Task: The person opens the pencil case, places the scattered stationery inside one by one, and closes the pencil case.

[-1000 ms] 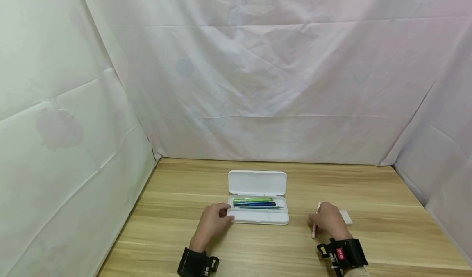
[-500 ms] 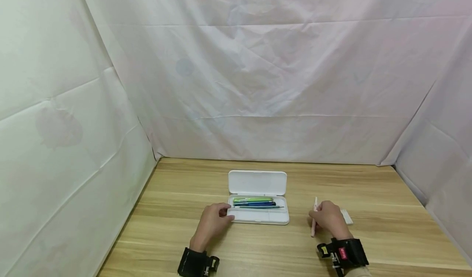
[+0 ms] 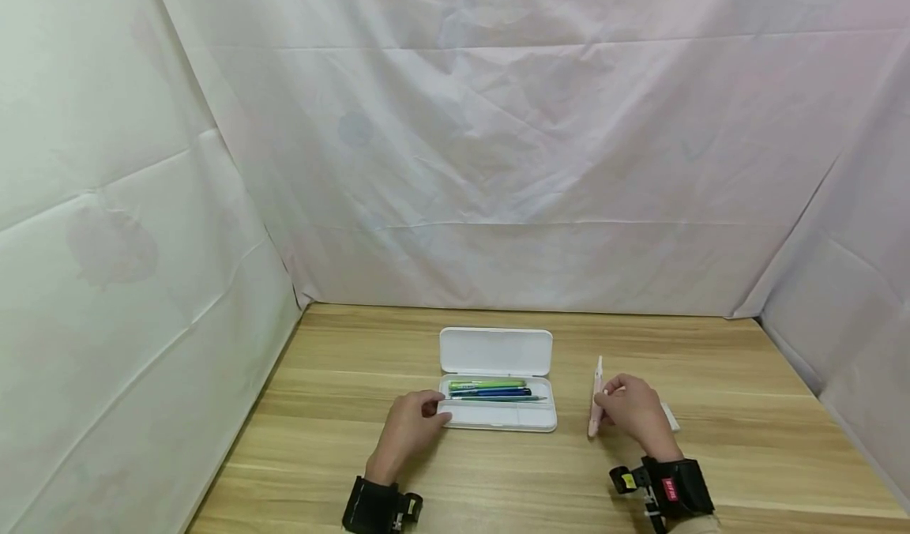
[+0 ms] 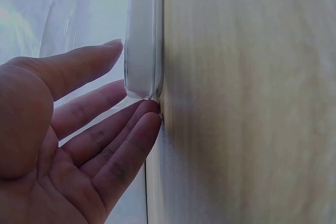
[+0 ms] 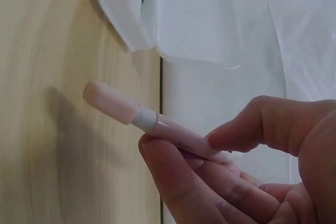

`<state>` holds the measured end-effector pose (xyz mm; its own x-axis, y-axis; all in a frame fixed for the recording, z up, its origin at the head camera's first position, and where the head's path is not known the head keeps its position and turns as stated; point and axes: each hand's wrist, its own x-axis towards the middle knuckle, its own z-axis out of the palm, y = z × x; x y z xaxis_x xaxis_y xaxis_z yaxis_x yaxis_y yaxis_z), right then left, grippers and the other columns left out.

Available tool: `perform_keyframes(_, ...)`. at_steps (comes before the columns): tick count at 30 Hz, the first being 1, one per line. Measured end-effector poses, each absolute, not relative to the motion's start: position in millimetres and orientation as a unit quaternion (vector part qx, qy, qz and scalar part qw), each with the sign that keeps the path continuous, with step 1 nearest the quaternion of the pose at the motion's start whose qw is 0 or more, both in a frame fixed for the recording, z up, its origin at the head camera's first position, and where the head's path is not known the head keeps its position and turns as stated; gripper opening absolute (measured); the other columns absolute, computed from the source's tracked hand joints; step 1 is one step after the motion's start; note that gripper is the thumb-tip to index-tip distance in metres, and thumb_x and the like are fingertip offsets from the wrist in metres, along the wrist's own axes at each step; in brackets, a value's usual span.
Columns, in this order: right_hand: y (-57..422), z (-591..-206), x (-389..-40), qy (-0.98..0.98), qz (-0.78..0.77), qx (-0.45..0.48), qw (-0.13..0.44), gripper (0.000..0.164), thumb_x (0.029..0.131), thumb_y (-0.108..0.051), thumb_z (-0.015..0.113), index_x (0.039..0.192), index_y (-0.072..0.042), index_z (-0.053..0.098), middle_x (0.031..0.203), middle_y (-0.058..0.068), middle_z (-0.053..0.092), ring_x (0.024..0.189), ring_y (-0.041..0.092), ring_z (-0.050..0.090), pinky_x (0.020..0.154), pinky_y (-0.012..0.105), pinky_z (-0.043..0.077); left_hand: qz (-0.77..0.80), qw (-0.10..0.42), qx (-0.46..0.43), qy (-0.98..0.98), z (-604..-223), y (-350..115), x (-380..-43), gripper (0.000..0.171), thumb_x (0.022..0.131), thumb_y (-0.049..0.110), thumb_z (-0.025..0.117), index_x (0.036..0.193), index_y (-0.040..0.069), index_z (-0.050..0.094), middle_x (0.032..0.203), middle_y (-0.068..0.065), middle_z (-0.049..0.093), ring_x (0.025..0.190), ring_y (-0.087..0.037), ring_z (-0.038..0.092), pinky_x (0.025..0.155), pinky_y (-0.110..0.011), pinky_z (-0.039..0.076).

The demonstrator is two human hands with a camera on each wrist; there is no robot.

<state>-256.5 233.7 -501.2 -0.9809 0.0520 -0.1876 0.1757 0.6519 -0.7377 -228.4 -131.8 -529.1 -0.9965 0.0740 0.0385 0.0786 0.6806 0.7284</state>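
A white pencil case (image 3: 483, 416) lies with its lid (image 3: 495, 351) raised, and several green and blue pens and pencils (image 3: 490, 392) rest in its back compartment. My left hand (image 3: 412, 427) is at the case's left end; in the left wrist view its relaxed fingers (image 4: 128, 148) touch the end corner. My right hand (image 3: 633, 411) pinches a pale pink pen (image 3: 596, 400) between thumb and fingers, to the right of the case. Seen from the right wrist, the pen (image 5: 113, 102) has a rounded pink end and a white band, and is held above the tabletop.
A small white block (image 3: 670, 416) lies on the wooden table (image 3: 498, 486), partly hidden behind my right hand. White cloth (image 3: 526, 163) hangs at the back and both sides. Black camera straps (image 3: 678, 488) are worn on the wrists.
My right hand has lifted the pink pen and brought it slightly left and away from me. The left hand and the case have stayed in place.
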Motion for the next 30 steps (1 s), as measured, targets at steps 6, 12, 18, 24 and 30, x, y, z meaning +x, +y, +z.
perform_keyframes(6,234,-499,-255,0.893,-0.444,0.053,0.057,0.019,0.090,-0.012,0.061,0.100,0.004,0.060,0.081,0.011,0.073,0.072,0.022,0.072,0.060,0.033,0.051,-0.396,0.006,-0.038,-0.918,-530,-132,-229,0.030,0.083,0.015,0.079,0.110,0.005,0.074,0.091,-0.004,0.070,0.083,-0.015,0.063,0.075,-0.036,0.053)
perform_keyframes(12,231,-494,-254,0.877,-0.475,0.047,0.058,0.023,0.092,-0.010,0.062,0.108,0.006,0.060,0.087,0.013,0.073,0.074,0.023,0.072,0.069,0.041,0.058,-0.391,0.013,-0.042,-0.919,-529,-132,-229,0.030,0.082,0.015,0.080,0.110,0.003,0.074,0.092,-0.005,0.070,0.084,-0.017,0.063,0.075,-0.037,0.054)
perform_keyframes(18,228,-491,-252,0.877,-0.475,0.036,0.053,0.021,0.093,-0.008,0.062,0.109,0.006,0.060,0.090,0.012,0.072,0.074,0.023,0.072,0.070,0.042,0.058,-0.390,0.016,-0.048,-0.919,-530,-132,-229,0.032,0.081,0.014,0.080,0.110,0.002,0.073,0.093,-0.007,0.071,0.086,-0.020,0.065,0.076,-0.038,0.054)
perform_keyframes(24,227,-490,-251,0.886,-0.461,0.026,0.041,0.018,0.093,-0.009,0.063,0.107,0.003,0.060,0.090,0.012,0.073,0.075,0.023,0.073,0.068,0.038,0.057,-0.391,0.019,-0.060,-0.918,-531,-133,-228,0.033,0.080,0.013,0.081,0.110,0.001,0.073,0.093,-0.008,0.071,0.085,-0.020,0.065,0.075,-0.038,0.054)
perform_keyframes(30,227,-491,-251,0.894,-0.447,0.020,0.036,0.017,0.093,-0.011,0.064,0.107,0.000,0.061,0.089,0.008,0.073,0.077,0.020,0.072,0.068,0.034,0.056,-0.394,0.019,-0.060,-0.917,-530,-133,-227,0.033,0.080,0.013,0.081,0.110,0.001,0.073,0.094,-0.009,0.071,0.086,-0.021,0.066,0.075,-0.039,0.054)
